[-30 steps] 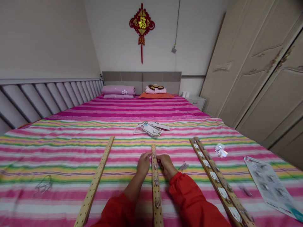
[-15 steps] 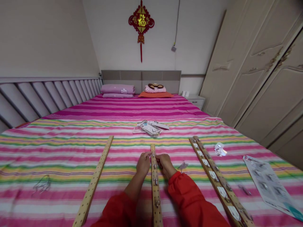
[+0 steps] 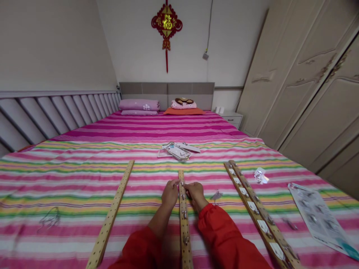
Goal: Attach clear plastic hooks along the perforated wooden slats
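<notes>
The striped bed (image 3: 84, 179) fills the view, with a pale wardrobe (image 3: 308, 93) along its 3 o'clock side and a padded rail (image 3: 56, 112) at 9 o'clock. Three lots of perforated wood lie lengthwise on the cover. There is a bare left strip (image 3: 112, 215) at 8 o'clock and a middle strip (image 3: 184, 224) running from 6 o'clock toward the centre. At 4 o'clock a pair of strips (image 3: 258, 216) lies side by side, touching, and carries white tags and metal pieces. A printed sheet (image 3: 319, 216) lies further out at 4 o'clock, well apart from the pair. A heap of clear packets (image 3: 176, 151) sits at 12 o'clock, just beyond the middle strip's far end.

Both hands, in red sleeves, meet near that far end. The left hand (image 3: 169, 194) lies at the strip's 9 o'clock side, its grip pressed together on the strip's edge. The right hand (image 3: 196, 192) lies at its 3 o'clock side, its grip pinching a small metal fitting (image 3: 181, 184) that sits on the strip. More fittings show along the strip nearer the person. A crumpled wrapper (image 3: 260, 176) lies at 3 o'clock of the pair, and a small clear scrap (image 3: 216, 196) lies just beside the right wrist.
</notes>
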Available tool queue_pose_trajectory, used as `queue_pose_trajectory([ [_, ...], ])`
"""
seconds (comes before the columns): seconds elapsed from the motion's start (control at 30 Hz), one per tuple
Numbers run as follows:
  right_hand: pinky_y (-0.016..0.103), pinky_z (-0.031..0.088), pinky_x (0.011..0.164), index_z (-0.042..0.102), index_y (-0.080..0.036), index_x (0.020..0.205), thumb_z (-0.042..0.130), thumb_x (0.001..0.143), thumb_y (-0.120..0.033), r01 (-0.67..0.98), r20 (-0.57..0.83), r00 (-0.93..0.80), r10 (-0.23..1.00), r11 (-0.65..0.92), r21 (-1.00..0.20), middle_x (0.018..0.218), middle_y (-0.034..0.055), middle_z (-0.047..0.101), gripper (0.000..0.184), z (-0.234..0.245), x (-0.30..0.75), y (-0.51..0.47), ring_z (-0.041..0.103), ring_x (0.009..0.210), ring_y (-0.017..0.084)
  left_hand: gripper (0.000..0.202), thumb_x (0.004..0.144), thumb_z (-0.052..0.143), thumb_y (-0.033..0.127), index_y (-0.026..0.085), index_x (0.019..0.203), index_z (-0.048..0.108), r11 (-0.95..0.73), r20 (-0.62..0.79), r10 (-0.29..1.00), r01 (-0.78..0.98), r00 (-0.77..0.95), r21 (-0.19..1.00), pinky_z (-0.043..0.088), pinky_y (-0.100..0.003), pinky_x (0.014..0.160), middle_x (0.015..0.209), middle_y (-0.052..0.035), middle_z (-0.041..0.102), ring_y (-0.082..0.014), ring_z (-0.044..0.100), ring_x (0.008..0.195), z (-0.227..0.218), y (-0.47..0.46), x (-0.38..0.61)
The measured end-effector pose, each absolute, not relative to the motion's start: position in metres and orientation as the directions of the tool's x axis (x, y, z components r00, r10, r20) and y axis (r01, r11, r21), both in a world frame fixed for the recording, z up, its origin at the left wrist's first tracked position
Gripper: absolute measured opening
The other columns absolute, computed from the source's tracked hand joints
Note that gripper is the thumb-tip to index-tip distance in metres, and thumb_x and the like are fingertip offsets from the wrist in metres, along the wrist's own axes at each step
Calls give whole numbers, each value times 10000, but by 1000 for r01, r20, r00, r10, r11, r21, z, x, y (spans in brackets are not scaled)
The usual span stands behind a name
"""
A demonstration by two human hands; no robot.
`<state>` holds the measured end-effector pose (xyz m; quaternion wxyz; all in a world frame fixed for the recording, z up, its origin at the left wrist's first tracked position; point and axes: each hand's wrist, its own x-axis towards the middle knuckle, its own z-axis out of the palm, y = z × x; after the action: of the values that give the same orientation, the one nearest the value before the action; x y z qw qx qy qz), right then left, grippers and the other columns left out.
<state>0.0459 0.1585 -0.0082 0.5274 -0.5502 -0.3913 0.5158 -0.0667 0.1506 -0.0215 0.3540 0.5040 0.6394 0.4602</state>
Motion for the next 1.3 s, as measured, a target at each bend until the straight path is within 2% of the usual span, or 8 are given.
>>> queue_pose_trajectory([
  [0.3,197,254,317,426,-199,363,612,571,-248,-189,-214,85,973,-195,-962,304,-36,428,284,-1,48,156,356,286,63,321,718,501,82,175,938,716,84,-81,962,1,-259,996,488,-309,871,1001,-70,729,-193,653,960,-24,156,-66],
  [0.43,200,262,339,428,-204,396,569,580,-241,-170,-128,114,985,-108,-980,321,-59,405,235,11,51,144,347,309,65,258,706,568,116,170,913,713,69,-113,947,-151,-302,986,506,-332,859,1004,-95,725,-199,660,947,-20,149,-69],
  [0.57,211,309,384,533,-193,521,602,577,-294,-125,-14,146,989,4,-992,438,-48,509,134,26,70,119,417,390,92,181,654,677,216,157,822,711,41,-131,937,-270,-325,962,508,-339,871,876,-93,737,-182,675,854,-19,131,-78],
  [0.7,228,344,432,557,-199,582,611,622,-393,-35,117,237,964,128,-991,494,-50,507,206,27,118,93,441,451,112,310,538,772,325,152,786,707,42,-154,936,-332,-318,942,532,-339,808,825,-76,730,-181,672,775,-15,103,-89],
  [0.83,282,432,556,600,-184,658,573,651,-414,166,204,420,884,147,-975,587,11,602,232,7,172,81,548,574,174,395,497,794,375,156,817,714,60,-159,934,-298,-319,953,533,-302,747,853,-68,726,-180,660,767,-6,69,-90],
  [0.97,306,453,604,643,-160,691,607,622,-364,359,176,357,917,39,-932,649,61,657,218,-14,184,78,600,628,211,379,540,762,410,164,825,715,42,-103,942,-192,-318,980,519,-290,760,850,-59,725,-193,649,813,13,44,-79],
  [1.13,263,392,526,679,-184,731,638,656,-333,641,296,390,872,-26,-767,699,53,641,172,-13,160,78,595,633,196,325,578,732,407,183,813,709,9,-35,962,-99,-271,995,519,-295,740,822,-44,725,-203,649,793,35,25,-62],
  [1.3,243,342,478,718,-208,705,599,719,-287,665,335,393,856,-13,-747,693,40,592,143,-11,153,80,566,581,163,282,621,692,416,195,794,709,12,-17,978,-25,-209,1000,520,-304,741,822,-43,720,-218,651,807,37,6,-55],
])
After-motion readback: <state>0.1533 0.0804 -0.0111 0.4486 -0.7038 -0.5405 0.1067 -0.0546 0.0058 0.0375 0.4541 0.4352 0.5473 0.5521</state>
